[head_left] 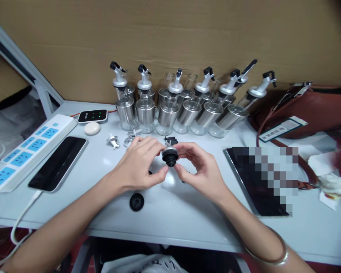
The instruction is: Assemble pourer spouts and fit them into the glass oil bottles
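Observation:
Between my two hands, above the middle of the table, is a silver bottle pourer (170,151) with its ribbed black stopper turned toward me. My left hand (139,163) grips it from the left, index finger at the metal collar and thumb near the stopper's lower end. My right hand (203,170) pinches it from the other side with curled fingers and thumb. Just beyond lie several small black levers (172,140). A loose silver pourer top (113,141) rests left of them, with another partly behind my left hand. A round black rubber piece (136,202) lies nearer me.
Several glass-and-steel bottles (168,113) with pourers stand along the cardboard back wall, other bottles behind them. On the left are a power strip (31,151), a phone (59,163) and a small Wi-Fi device (93,116). A dark tablet (250,185) and brown bag (326,110) occupy the right.

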The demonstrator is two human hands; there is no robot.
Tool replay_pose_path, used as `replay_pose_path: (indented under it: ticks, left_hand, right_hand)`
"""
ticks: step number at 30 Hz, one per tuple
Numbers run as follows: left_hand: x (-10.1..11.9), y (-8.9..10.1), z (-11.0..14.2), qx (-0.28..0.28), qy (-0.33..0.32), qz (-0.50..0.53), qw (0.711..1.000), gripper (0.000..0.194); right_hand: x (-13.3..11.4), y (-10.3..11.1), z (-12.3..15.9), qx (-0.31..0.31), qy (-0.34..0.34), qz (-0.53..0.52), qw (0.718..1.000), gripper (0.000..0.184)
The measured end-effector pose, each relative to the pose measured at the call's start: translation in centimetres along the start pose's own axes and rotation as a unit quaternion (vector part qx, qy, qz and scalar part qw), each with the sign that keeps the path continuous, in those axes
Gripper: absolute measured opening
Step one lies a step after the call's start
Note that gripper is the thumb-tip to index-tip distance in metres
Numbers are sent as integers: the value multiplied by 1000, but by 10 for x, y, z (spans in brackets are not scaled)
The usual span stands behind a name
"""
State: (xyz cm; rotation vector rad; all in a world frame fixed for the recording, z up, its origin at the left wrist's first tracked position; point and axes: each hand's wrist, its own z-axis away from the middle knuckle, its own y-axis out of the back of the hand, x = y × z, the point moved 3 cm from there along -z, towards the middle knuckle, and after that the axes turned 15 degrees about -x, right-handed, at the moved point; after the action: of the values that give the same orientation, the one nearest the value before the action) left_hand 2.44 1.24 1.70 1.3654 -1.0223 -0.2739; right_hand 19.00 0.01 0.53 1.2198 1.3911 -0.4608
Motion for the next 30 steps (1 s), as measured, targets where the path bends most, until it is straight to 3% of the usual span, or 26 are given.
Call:
replay_pose_path:
  ticks: [10, 30]
  left_hand:
    - [2, -1, -1, 3, -2, -48, 999, 16]
    - [6, -3, -1, 6, -17, -70, 997, 11]
  right_hand:
    - [3, -3, 2, -29, 3, 49, 998, 37]
    - [1, -6, 2, -42, 28, 83, 995, 31]
